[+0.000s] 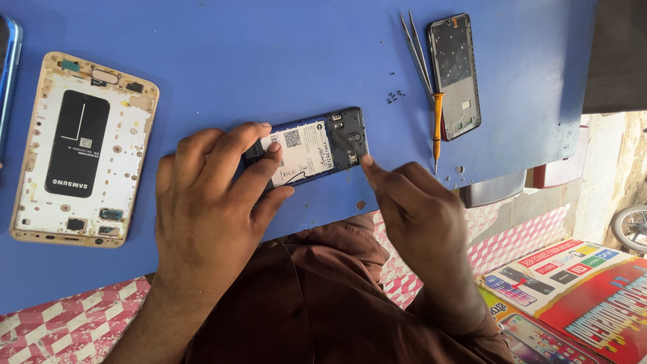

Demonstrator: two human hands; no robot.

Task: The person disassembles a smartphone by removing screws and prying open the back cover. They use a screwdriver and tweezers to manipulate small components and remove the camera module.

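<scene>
An opened dark phone (317,149) lies back-side up on the blue table (269,54), showing a white battery with a label and a dark inner frame. My left hand (209,195) presses down on the phone's left end with its fingers spread over the battery. My right hand (411,202) touches the phone's lower right corner with a fingertip; its fingers look pinched together, and I cannot tell if anything small sits between them.
A gold-and-white phone chassis (84,148) lies at the left, with a blue phone edge (10,67) beyond it. Tweezers (418,50), an orange-handled screwdriver (438,125), a black phone frame (457,77) and several tiny screws (395,96) lie at the right. Colourful posters (573,296) lie below the table.
</scene>
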